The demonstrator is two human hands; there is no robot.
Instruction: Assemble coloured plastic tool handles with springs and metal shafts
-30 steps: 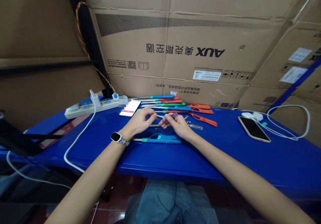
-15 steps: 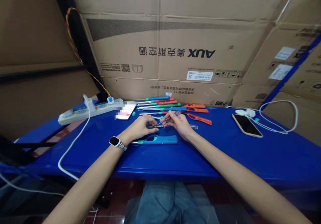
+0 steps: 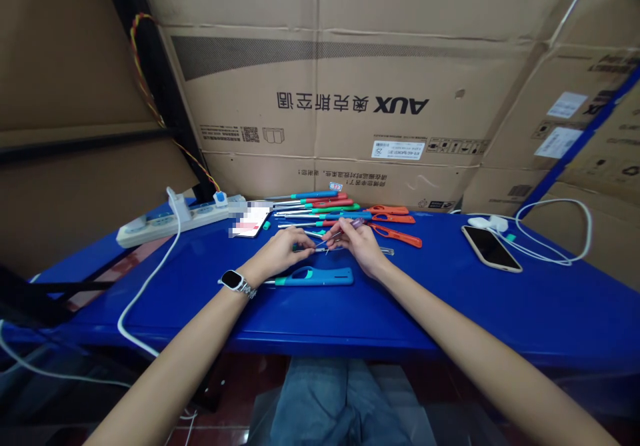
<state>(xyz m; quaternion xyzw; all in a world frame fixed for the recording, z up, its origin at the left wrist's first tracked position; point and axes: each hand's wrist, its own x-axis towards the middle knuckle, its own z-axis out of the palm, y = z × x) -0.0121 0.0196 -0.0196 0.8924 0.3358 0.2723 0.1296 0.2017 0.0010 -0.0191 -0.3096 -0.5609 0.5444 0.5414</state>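
Over the middle of the blue table, my left hand [image 3: 289,249] has its fingers closed on a slim lighter part, whose clear end [image 3: 387,251] sticks out beyond my other hand. My right hand [image 3: 359,241] grips a small screwdriver with a purple see-through handle [image 3: 357,223]. Its thin shaft slants down left toward my left fingertips; the fingers hide where its tip touches. Nearer to me lies a blue long-necked lighter [image 3: 325,277], its metal neck partly behind my left wrist. Just past my hands are several more lighters in blue, red and green [image 3: 333,203].
Orange lighter handle pieces [image 3: 397,235] lie right of the row. A phone [image 3: 493,249] with a white cable [image 3: 560,259] is at the right. At the left are a power strip [image 3: 150,231] and a white card [image 3: 254,222]. Cardboard [image 3: 350,66] walls the back.
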